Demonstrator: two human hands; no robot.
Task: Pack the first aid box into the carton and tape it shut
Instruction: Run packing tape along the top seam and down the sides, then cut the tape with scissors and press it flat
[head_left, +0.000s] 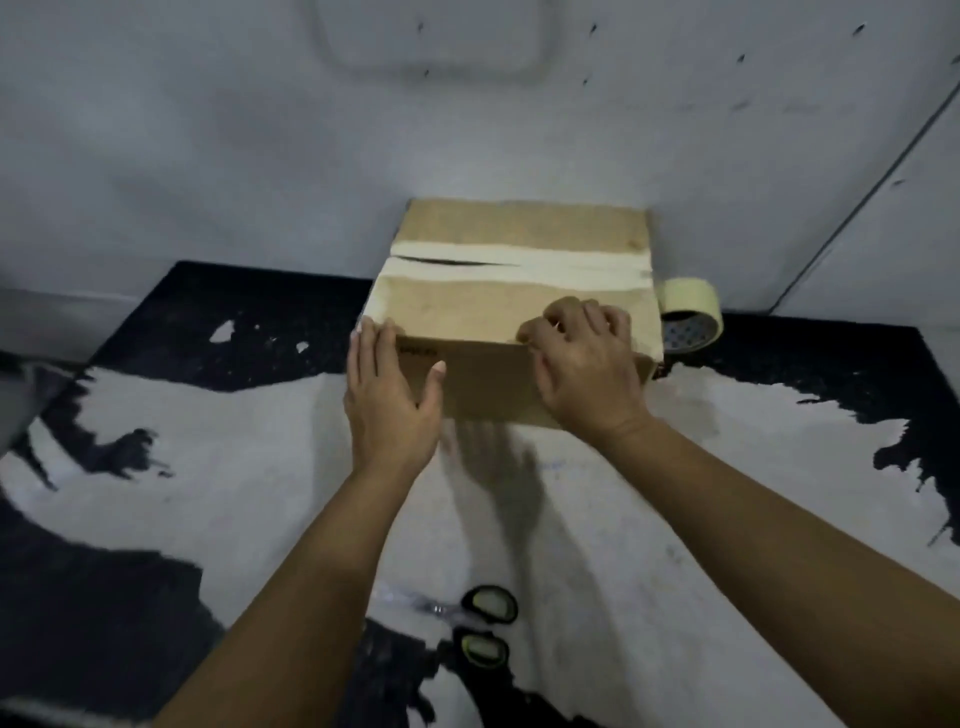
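Against the wall, the carton (514, 312) lies crosswise, tape seam side-to-side; left hand (389, 400) spread flat on its near face; right hand (587, 364) curled over the top edge.

- My tabletop (675, 519) is black, its coating worn to grey-white patches.
- Pale grey walls (208, 156) meet in a corner; light is dim.

Two bare forearms reach forward side by side, the left hand (390, 395) flat with fingers straight and together and thumb spread toward the right hand (584, 364), which lies palm down just beside it, its fingers curled under at the knuckles.
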